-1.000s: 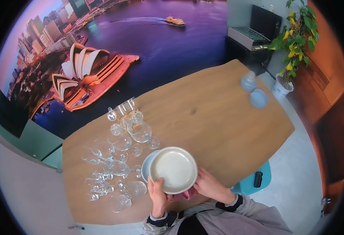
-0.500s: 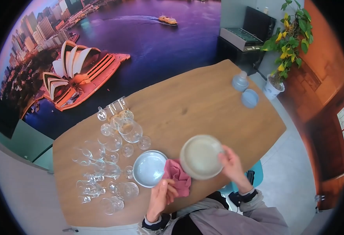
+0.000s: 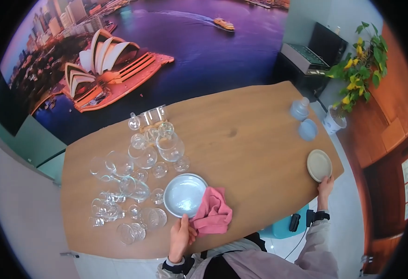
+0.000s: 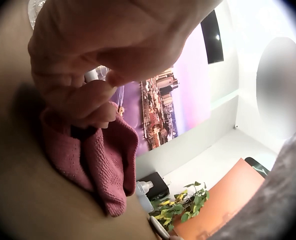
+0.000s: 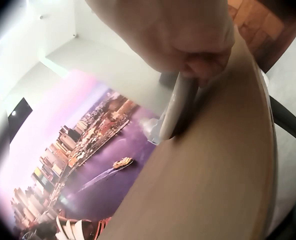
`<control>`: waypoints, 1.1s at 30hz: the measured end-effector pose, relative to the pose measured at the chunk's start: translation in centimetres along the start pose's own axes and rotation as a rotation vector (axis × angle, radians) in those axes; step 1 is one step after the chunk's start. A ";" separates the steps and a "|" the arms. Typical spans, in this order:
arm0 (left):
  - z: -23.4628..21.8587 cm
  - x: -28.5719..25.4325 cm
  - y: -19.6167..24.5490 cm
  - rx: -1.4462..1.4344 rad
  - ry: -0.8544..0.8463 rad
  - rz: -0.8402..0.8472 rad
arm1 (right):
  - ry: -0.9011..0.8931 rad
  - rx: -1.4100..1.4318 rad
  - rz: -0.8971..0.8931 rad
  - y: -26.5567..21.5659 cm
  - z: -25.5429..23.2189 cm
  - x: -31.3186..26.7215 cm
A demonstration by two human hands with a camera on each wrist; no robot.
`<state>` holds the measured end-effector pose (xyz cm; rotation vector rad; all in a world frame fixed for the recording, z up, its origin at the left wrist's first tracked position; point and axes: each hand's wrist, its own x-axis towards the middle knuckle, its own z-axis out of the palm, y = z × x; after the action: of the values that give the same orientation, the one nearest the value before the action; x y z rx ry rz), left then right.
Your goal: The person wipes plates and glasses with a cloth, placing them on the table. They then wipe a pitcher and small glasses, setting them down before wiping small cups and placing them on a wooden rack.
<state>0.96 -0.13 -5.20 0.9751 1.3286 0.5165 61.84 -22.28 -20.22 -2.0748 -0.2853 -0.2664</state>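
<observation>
A cream plate is at the table's right end, its near rim pinched by my right hand; the right wrist view shows the plate tilted close over the wood, under the hand. My left hand is at the near rim of a light blue plate, beside a crumpled pink cloth. In the left wrist view the fingers of that hand are bent above the cloth; whether they touch it is unclear.
Several clear glasses crowd the left part of the wooden table. Two bluish vessels stand at its far right. A teal seat is below the near edge, and a potted plant is beyond the right end.
My right hand has carried the cream plate from above the blue plate to the table's right end. The blue plate and pink cloth are uncovered. My left hand has let go of the cream plate.
</observation>
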 end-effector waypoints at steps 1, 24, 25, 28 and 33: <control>0.1 0.3 0.0 -0.036 0.001 0.021 | -0.036 0.064 0.133 -2.1 -0.2 -0.7; -0.7 2.1 -0.4 -0.105 0.008 0.085 | -1.323 0.324 -0.700 -32.4 5.2 -29.7; -0.8 2.0 -0.4 -0.114 0.011 0.081 | -1.296 0.354 -0.589 -33.1 4.2 -28.6; -0.6 1.6 -0.2 0.007 0.002 0.192 | -1.245 0.357 -0.631 -37.5 1.9 -27.1; 0.6 0.1 3.1 0.312 -0.097 0.694 | -1.066 0.291 -1.229 -42.6 5.2 -29.5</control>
<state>2.21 1.40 -2.76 1.7158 0.9752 0.7814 21.05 0.23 3.02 -1.3171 -2.0821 0.2017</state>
